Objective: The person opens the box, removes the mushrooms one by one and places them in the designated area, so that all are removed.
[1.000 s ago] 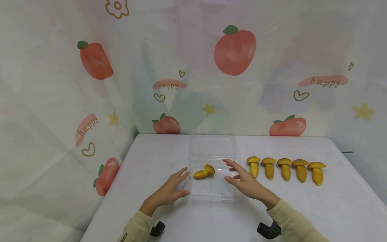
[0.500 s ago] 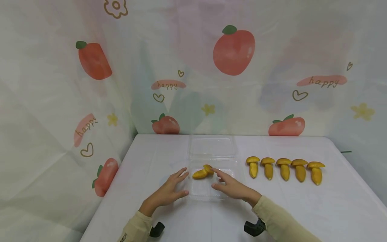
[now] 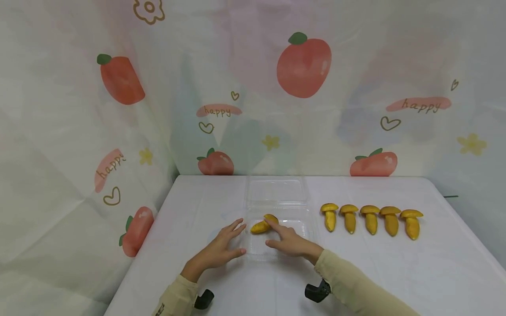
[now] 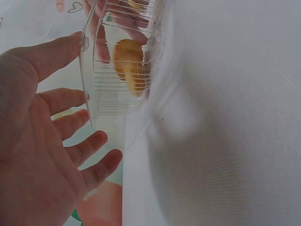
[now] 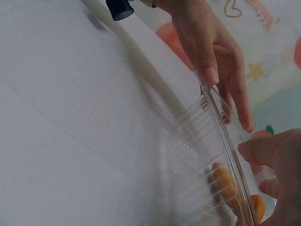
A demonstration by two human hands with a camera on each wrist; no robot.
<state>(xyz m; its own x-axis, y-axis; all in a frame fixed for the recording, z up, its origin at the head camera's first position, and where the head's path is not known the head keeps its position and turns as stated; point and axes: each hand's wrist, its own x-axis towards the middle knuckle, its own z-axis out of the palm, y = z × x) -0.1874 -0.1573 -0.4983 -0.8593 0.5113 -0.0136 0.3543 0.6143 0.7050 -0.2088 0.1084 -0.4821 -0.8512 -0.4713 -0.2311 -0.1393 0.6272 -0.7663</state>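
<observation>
A clear plastic clamshell box (image 3: 257, 249) lies on the white table with its lid (image 3: 276, 192) folded back. One yellow-brown toy mushroom (image 3: 258, 227) lies on its side in the base. My left hand (image 3: 221, 249) is at the box's left side, fingers spread, the thumb and fingertips at the rim. From the right, my right hand (image 3: 291, 242) reaches over the base. Its index finger overlaps the mushroom's cap in the head view; whether it touches cannot be told. In the right wrist view, the right thumb (image 5: 258, 150) stands apart from the mushroom (image 5: 223, 181).
Several matching mushrooms (image 3: 370, 221) stand out in a row to the right of the box, caps toward the back. A printed fabric backdrop (image 3: 253, 145) rises behind the table and along its left side. Dark wrist camera mounts (image 3: 317, 292) hang below the sleeves.
My right hand has moved left, from the box's right side to over the mushroom's cap. The left hand and the mushroom have stayed in place. The view has shifted slightly.
</observation>
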